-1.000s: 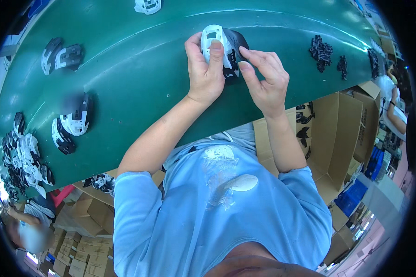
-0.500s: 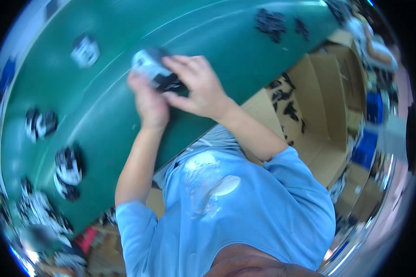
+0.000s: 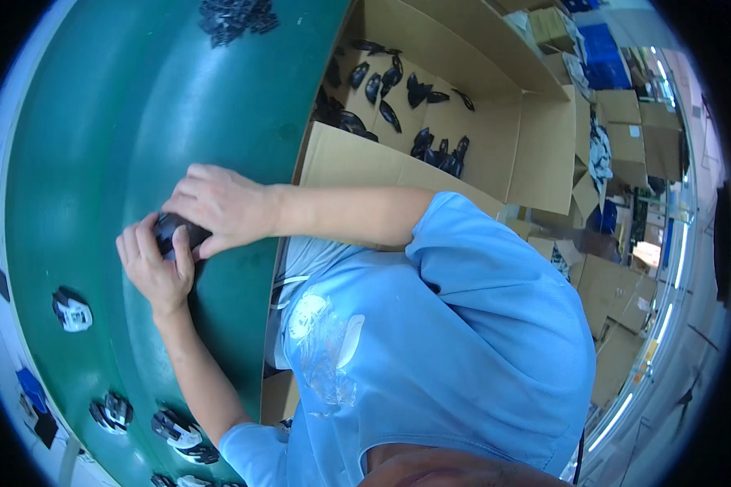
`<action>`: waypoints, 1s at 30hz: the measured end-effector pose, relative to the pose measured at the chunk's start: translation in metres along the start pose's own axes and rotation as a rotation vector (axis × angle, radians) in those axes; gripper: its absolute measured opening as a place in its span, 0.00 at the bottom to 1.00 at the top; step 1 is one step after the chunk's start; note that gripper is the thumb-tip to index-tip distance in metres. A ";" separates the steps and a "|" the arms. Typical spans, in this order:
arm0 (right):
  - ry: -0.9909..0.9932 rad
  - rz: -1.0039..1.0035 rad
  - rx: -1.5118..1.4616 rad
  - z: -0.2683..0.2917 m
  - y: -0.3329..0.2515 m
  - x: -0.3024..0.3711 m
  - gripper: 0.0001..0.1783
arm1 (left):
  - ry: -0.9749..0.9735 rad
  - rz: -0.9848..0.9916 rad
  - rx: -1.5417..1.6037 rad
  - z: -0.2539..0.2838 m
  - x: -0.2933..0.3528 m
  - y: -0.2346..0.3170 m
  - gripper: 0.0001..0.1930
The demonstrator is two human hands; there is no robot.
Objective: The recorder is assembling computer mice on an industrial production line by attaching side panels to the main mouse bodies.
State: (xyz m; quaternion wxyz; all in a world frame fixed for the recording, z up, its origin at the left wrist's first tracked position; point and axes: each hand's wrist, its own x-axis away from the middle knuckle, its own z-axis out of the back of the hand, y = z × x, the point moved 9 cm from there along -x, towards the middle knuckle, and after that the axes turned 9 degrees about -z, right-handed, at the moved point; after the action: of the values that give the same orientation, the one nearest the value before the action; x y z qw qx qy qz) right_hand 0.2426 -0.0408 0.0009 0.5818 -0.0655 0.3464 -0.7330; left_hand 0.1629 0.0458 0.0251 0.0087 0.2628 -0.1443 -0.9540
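Both hands are closed around a dark, rounded plastic part (image 3: 167, 230) with a glossy shell, just above the green work surface (image 3: 138, 105). My left hand (image 3: 156, 272) wraps its near-left side, with the thumb up against it. My right hand (image 3: 221, 204) presses on it from the far right, fingers curled over the top. Much of the part is hidden by the fingers, so its exact kind does not show. Further left on the surface sits a white-and-black plastic assembly (image 3: 74, 310).
Beside the surface, on the right, stands an open cardboard box (image 3: 495, 130) with several black curved pieces (image 3: 389, 116) inside. A pile of black parts (image 3: 234, 19) lies at the far end. More white-and-black assemblies (image 3: 183, 434) sit at the near left.
My view has swung round to the right, so the box shows more fully. The hands still hold a part; its white-and-black side faced up before, now a dark side shows.
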 end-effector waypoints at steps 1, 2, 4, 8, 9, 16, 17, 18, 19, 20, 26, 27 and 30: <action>0.099 0.006 -0.064 0.005 0.001 0.005 0.37 | -0.013 -0.010 0.015 -0.001 -0.005 0.001 0.14; 0.147 -0.001 -0.084 0.006 0.003 0.005 0.31 | -0.028 -0.018 -0.011 -0.003 -0.008 0.002 0.12; 0.135 -0.018 -0.110 0.003 0.009 -0.001 0.30 | -0.031 -0.015 -0.044 -0.004 -0.013 0.004 0.09; 0.102 -0.013 -0.169 0.002 0.010 -0.003 0.31 | -0.016 -0.031 -0.027 -0.006 -0.010 -0.002 0.11; 0.100 -0.028 -0.183 0.002 0.013 0.000 0.31 | -0.022 -0.049 0.000 -0.009 -0.013 -0.001 0.11; 0.468 -0.251 0.042 0.177 0.155 0.123 0.27 | 0.122 0.024 -0.383 0.055 -0.022 -0.124 0.15; 0.446 -0.551 0.230 0.201 0.209 0.166 0.29 | 0.012 0.121 -0.529 0.058 -0.045 -0.146 0.19; 0.358 -0.789 0.469 0.218 0.266 0.224 0.31 | -0.007 0.021 -0.565 0.065 -0.065 -0.171 0.22; 0.441 -0.966 0.525 0.231 0.322 0.307 0.40 | -0.017 0.005 -0.543 0.063 -0.079 -0.173 0.22; 0.289 -1.347 0.555 0.239 0.364 0.380 0.52 | 0.042 0.113 -0.477 0.071 -0.084 -0.185 0.22; 0.010 -1.816 0.100 0.162 0.356 0.533 0.76 | 0.147 0.169 -0.067 0.049 -0.050 -0.152 0.21; -0.138 -1.887 0.148 0.154 0.342 0.521 0.82 | 0.170 0.163 0.059 0.043 -0.043 -0.138 0.20; -0.290 -1.891 0.194 0.142 0.318 0.506 0.86 | 0.193 0.391 0.201 0.019 -0.013 -0.132 0.17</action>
State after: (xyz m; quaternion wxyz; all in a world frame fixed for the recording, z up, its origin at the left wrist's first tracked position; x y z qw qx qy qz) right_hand 0.4109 -0.5834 -0.2331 -0.2099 -0.3593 0.0130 -0.9092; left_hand 0.1718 0.1784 0.0105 0.1808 0.3194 -0.2852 -0.8854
